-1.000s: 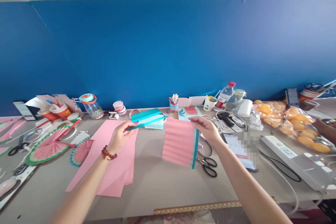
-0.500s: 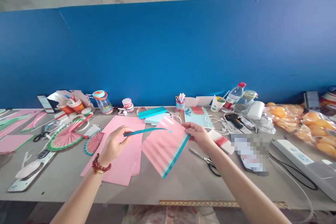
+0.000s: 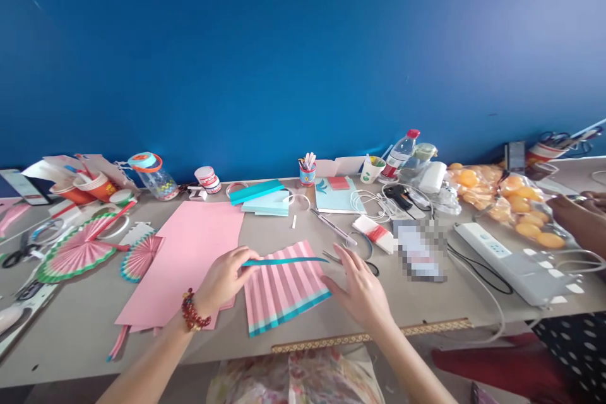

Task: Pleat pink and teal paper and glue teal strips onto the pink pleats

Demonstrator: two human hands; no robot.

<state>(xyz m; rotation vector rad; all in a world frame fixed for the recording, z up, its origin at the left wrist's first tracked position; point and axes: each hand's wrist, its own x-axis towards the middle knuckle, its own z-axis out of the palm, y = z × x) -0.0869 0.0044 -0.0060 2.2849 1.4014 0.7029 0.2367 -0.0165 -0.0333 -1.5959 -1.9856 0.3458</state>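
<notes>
My left hand (image 3: 220, 287) pinches one end of a narrow teal paper strip (image 3: 288, 261), which stretches rightward above the pleated paper. That pink pleated paper (image 3: 284, 293) lies on the table with its folds spread and a teal band along its near edge. My right hand (image 3: 360, 290) is open, fingers apart, at the paper's right side; its fingertips are by the paper's edge, and whether they touch it I cannot tell. Scissors (image 3: 374, 269) lie partly hidden behind this hand. Left of the pleated paper are large pink sheets (image 3: 189, 259).
Finished pink fans (image 3: 78, 249) lie at the left. Teal paper (image 3: 258, 191), a pen (image 3: 335, 227), a phone (image 3: 419, 249) and a power strip (image 3: 502, 259) are spread about. Another person's hand (image 3: 580, 211) is at the far right, near bagged orange balls (image 3: 521, 205).
The pleated paper has gone from my right hand down onto the table, and that hand has let go. My left hand still holds the strip. The view has tilted down and turned right.
</notes>
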